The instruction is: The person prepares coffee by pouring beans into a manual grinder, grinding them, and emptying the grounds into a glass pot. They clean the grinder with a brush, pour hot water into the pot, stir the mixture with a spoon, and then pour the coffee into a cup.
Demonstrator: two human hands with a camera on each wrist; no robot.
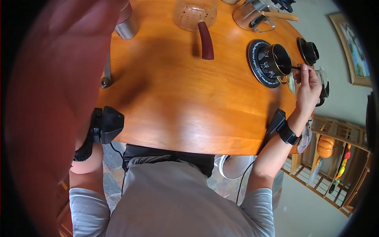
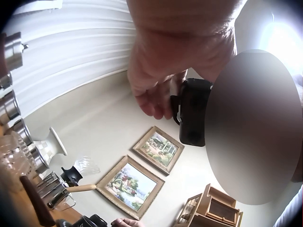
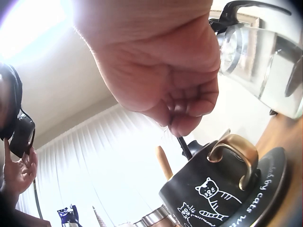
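My right hand (image 1: 309, 89) pinches a thin black utensil (image 3: 185, 147) that slants into a black cup (image 1: 279, 59); its lower end is hidden inside. White cats decorate the cup (image 3: 208, 189), which has a gold handle (image 3: 241, 153). Beneath it lies a black saucer (image 1: 254, 65) with white lettering. Raised close to the head, my left hand (image 1: 59, 79) blurs across the left of the head view. In the left wrist view, the same hand (image 2: 165, 71) has its fingers beside a black head-worn camera (image 2: 194, 113); I cannot tell whether they grip it.
On the wooden table (image 1: 177, 98) stand a glass pot (image 1: 193, 14) with a dark red handle (image 1: 206, 41), a metal pitcher (image 1: 250, 15) with a wooden handle, and a second black cup (image 1: 310, 51). A clear glass carafe (image 3: 265, 61) stands by the right hand. A white bin (image 1: 235, 166) is below the table edge.
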